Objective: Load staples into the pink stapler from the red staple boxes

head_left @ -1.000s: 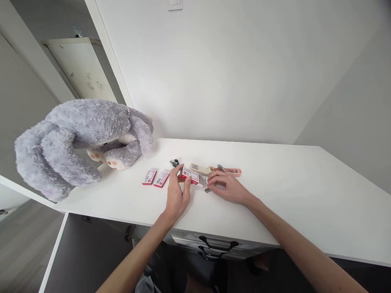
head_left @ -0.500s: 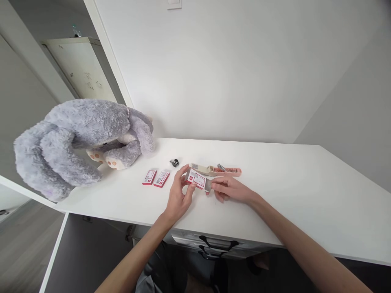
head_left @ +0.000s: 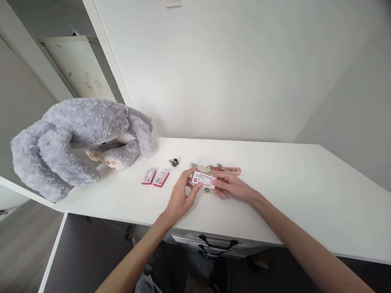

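Between my hands is a small white box with red edges, a staple box [head_left: 203,179] by its look, held just above the white desk. My left hand [head_left: 181,194] pinches its left end between thumb and fingers. On its right end, the fingers of my right hand [head_left: 233,188] are closed, partly hiding it. A small grey piece [head_left: 207,190], maybe a strip of staples, shows just below the box. Behind lies a long cream-and-pink case [head_left: 231,171], opened out, with a small metal item [head_left: 221,167] at its middle. Two similar red-and-white boxes [head_left: 148,177] lie left of my hands.
A small black object, perhaps a staple remover [head_left: 174,162], lies behind the two boxes. A large grey plush toy [head_left: 88,122] covers the desk's left end. Below the front edge are drawers with black handles [head_left: 218,243]. A white wall [head_left: 229,73] stands behind the desk.
The grey part that stuck out of the box's right end no longer shows there. A small grey piece now appears below the box. The box has moved slightly right and turned more level.
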Motion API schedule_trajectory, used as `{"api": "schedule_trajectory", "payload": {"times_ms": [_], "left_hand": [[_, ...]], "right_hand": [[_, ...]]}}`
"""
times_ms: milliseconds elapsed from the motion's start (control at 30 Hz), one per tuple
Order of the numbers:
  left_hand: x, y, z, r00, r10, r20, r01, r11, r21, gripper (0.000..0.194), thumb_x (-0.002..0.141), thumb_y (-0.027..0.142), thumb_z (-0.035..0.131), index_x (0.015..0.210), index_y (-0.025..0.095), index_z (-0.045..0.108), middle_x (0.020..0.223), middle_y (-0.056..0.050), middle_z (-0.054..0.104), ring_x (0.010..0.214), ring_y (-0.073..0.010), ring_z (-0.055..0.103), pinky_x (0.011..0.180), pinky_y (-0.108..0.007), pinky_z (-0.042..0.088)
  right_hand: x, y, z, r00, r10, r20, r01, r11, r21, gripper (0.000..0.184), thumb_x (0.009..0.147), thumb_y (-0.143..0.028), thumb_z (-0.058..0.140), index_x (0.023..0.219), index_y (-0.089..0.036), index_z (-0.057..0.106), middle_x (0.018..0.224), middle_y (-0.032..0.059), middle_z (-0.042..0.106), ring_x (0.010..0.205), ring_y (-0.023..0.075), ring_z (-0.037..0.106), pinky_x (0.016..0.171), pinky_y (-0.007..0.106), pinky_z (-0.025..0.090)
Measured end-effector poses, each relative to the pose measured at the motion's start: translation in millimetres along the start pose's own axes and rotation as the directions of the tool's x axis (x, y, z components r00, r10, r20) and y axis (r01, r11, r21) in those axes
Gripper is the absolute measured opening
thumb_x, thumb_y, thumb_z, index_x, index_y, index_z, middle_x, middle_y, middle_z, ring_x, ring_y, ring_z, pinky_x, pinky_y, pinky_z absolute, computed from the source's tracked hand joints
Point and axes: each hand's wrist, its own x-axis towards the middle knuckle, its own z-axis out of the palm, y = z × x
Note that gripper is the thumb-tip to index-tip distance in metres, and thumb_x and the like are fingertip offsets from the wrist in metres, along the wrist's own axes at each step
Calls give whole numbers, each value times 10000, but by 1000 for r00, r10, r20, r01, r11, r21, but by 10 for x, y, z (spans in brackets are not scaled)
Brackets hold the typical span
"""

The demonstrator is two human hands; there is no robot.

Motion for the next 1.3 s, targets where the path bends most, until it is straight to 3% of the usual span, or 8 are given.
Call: {"api": "schedule_trajectory", "payload": {"times_ms": [233,433,633,800,900,1067,1200,1300], "left_hand": [[17,50,-23,994,-39,99,39,999,9,439,1005,409,571,1406,245,501,1281,-101,654,894,-165,663,774,-314,579],[-3,40,-17,982,-90,167,72,992,107,431,919,525,677,1235,238,615,910,-10,715,716,-150,631,678,-287,533],[6,11,-11,971,-213,-108,228,961,154,380,982,548,550,1153,213,606,872,-17,706,677,-161,635,646,-304,498],[74,-90,-54,895,-186,-406,293,930,220,358,1050,494,404,1109,187,578,1095,-119,666,1035,-264,621,924,-451,494],[95,-155,-25,876,-126,-465,334,854,399,353,1028,481,452,1069,156,586,1179,-183,601,1201,-349,517,1039,-579,413],[48,-155,93,894,-105,-435,373,713,594,512,978,445,551,1300,48,515,1417,-289,452,1360,-451,393,1070,-660,369],[5,-147,108,963,-16,-269,191,744,640,411,959,290,550,1336,128,530,1486,-231,481,1411,-440,375,1115,-647,342],[-12,-181,100,983,-16,-185,132,758,639,347,951,232,515,1285,171,588,1430,-185,582,1423,-443,385,1128,-664,318]], "right_hand": [[-3,65,-30,1000,5,-26,-4,1000,21,358,904,-520,733,828,-194,607,658,-22,646,513,96,530,489,238,381],[-3,88,-44,1000,-19,-8,19,998,52,403,899,-568,720,818,-197,586,626,-28,633,470,92,505,498,252,396],[0,57,-46,990,-45,-131,58,994,93,430,962,-615,602,845,-201,596,701,-2,650,452,85,453,461,263,350],[-9,20,-60,988,-52,-146,65,994,86,387,950,-556,659,808,-203,585,714,-12,639,457,79,435,491,279,369],[-5,14,-69,994,-33,-102,42,995,92,364,938,-544,679,846,-200,603,757,-2,654,483,83,457,488,272,366],[0,17,-78,999,-22,-24,24,996,81,323,947,-504,682,894,-191,622,802,6,669,486,73,465,508,269,386],[-4,9,-77,999,-25,-33,27,997,76,329,939,-510,689,897,-190,626,806,11,671,494,77,472,513,273,397],[-5,3,-81,999,-19,-29,21,997,76,347,924,-525,701,905,-185,632,807,17,671,508,83,476,507,270,402]]}}
